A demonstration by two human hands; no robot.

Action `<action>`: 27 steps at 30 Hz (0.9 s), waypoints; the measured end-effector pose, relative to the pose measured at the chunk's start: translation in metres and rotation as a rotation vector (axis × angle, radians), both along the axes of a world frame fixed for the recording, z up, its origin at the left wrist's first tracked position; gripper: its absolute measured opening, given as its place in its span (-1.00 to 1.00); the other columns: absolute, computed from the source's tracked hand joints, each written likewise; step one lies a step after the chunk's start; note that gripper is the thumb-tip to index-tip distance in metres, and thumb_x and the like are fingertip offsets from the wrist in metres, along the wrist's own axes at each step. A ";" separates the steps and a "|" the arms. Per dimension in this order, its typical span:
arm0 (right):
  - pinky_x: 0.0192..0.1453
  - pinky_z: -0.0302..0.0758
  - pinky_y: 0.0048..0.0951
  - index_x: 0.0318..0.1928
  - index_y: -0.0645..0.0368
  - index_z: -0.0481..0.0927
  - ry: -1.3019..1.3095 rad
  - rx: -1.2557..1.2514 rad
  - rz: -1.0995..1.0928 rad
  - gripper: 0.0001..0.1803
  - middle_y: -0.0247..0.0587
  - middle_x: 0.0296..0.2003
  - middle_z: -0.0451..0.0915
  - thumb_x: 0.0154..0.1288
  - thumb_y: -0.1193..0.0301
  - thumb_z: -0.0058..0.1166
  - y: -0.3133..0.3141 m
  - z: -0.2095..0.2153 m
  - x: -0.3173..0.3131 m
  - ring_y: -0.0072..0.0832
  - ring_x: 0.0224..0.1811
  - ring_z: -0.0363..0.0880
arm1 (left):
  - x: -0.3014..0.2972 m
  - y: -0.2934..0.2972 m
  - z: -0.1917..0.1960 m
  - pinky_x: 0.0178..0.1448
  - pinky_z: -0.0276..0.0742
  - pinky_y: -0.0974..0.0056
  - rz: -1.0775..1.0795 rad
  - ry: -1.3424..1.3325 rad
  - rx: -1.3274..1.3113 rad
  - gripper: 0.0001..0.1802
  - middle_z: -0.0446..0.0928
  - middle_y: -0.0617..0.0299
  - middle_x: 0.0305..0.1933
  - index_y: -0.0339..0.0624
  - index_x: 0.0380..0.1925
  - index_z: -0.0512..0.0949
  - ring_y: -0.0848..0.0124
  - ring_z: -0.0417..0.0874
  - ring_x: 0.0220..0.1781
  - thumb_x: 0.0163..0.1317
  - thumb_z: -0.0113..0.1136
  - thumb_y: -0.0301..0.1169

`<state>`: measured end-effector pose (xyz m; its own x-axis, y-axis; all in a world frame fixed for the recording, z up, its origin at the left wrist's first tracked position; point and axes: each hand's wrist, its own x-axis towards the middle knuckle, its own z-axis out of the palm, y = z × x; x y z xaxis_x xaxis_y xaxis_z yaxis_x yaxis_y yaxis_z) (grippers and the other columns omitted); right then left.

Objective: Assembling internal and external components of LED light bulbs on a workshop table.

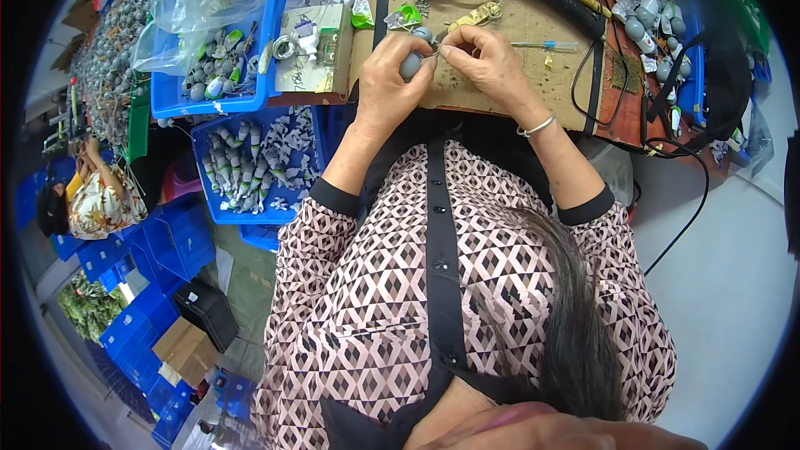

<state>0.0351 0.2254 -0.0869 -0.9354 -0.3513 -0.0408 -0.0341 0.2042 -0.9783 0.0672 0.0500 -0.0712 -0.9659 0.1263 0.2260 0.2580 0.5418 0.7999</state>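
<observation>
My left hand (pixel 388 83) is closed round a smooth grey ball-shaped piece (pixel 410 67), held just over the near edge of the cardboard-covered bench. Close against it, my right hand (pixel 492 68) pinches at the same spot with thumb and forefinger. What lies between those fingertips is too small to make out, perhaps a thin wire. Another grey rounded piece (pixel 422 34) shows just beyond my left fingers. Past my hands, a yellow-taped tool (pixel 477 15) with a cable lies on the cardboard (pixel 533 75).
At left stand a blue bin (pixel 271 75) of grey and green parts and a box (pixel 312 67) with a wire coil. A lower blue tray (pixel 200 175) holds several white-and-grey pieces. More parts (pixel 646 21) pile up at right, near black cables. Another person (pixel 104 200) sits far left.
</observation>
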 end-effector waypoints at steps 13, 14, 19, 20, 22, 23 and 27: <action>-0.38 0.34 -0.60 -0.27 0.26 0.65 0.173 0.020 -0.077 -0.78 -0.41 -0.44 0.56 0.29 0.34 0.14 0.004 0.009 0.001 -0.69 -0.44 0.41 | -0.002 -0.009 -0.004 -0.20 0.45 0.37 -0.063 -0.240 0.266 -0.85 0.57 0.20 -0.41 -0.32 -0.37 0.66 0.42 0.58 -0.33 0.17 0.28 -0.42; -0.38 0.35 -0.59 -0.26 0.27 0.65 0.225 0.038 -0.050 -0.78 -0.37 -0.41 0.58 0.28 0.33 0.15 0.005 0.007 0.000 -0.66 -0.44 0.43 | -0.002 -0.011 -0.004 -0.20 0.45 0.37 -0.065 -0.240 0.266 -0.85 0.57 0.20 -0.41 -0.32 -0.37 0.66 0.42 0.58 -0.33 0.17 0.28 -0.42; -0.38 0.36 -0.56 -0.25 0.27 0.65 0.239 0.088 -0.009 -0.77 -0.32 -0.37 0.60 0.26 0.33 0.16 0.005 0.010 0.001 -0.62 -0.42 0.45 | -0.001 -0.010 -0.005 -0.18 0.44 0.38 -0.083 -0.338 0.264 -0.82 0.59 0.21 -0.39 -0.32 -0.36 0.66 0.46 0.57 -0.31 0.19 0.29 -0.39; -0.38 0.36 -0.56 -0.26 0.27 0.65 0.227 0.098 -0.006 -0.77 -0.32 -0.38 0.60 0.26 0.33 0.16 0.004 0.008 0.001 -0.62 -0.42 0.45 | -0.001 -0.010 -0.004 -0.18 0.44 0.38 -0.083 -0.337 0.263 -0.82 0.59 0.21 -0.39 -0.32 -0.36 0.66 0.46 0.57 -0.31 0.19 0.29 -0.39; -0.37 0.36 -0.55 -0.27 0.27 0.64 0.216 0.109 -0.003 -0.77 -0.32 -0.39 0.59 0.26 0.33 0.16 0.003 0.006 0.001 -0.62 -0.43 0.44 | -0.001 -0.009 -0.005 -0.17 0.44 0.38 -0.088 -0.346 0.268 -0.82 0.60 0.20 -0.36 -0.31 -0.36 0.67 0.45 0.57 -0.30 0.19 0.29 -0.38; -0.38 0.36 -0.55 -0.28 0.27 0.63 0.201 0.109 0.001 -0.78 -0.33 -0.40 0.58 0.26 0.33 0.16 0.003 0.006 0.001 -0.62 -0.43 0.43 | -0.001 -0.009 -0.004 -0.17 0.44 0.38 -0.087 -0.345 0.268 -0.82 0.60 0.20 -0.36 -0.31 -0.36 0.67 0.45 0.57 -0.30 0.19 0.29 -0.38; -0.38 0.35 -0.55 -0.32 0.28 0.61 0.187 0.113 -0.005 -0.79 -0.35 -0.44 0.55 0.25 0.35 0.15 0.000 0.006 0.002 -0.62 -0.46 0.41 | 0.001 -0.007 -0.004 -0.18 0.47 0.38 0.011 -0.290 0.226 -0.82 0.61 0.23 -0.37 -0.29 -0.33 0.63 0.50 0.57 -0.32 0.18 0.30 -0.38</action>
<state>0.0369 0.2258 -0.0804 -0.9322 -0.3494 0.0948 -0.2114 0.3128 -0.9260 0.0682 0.0434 -0.0748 -0.9950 0.0934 -0.0367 -0.0022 0.3450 0.9386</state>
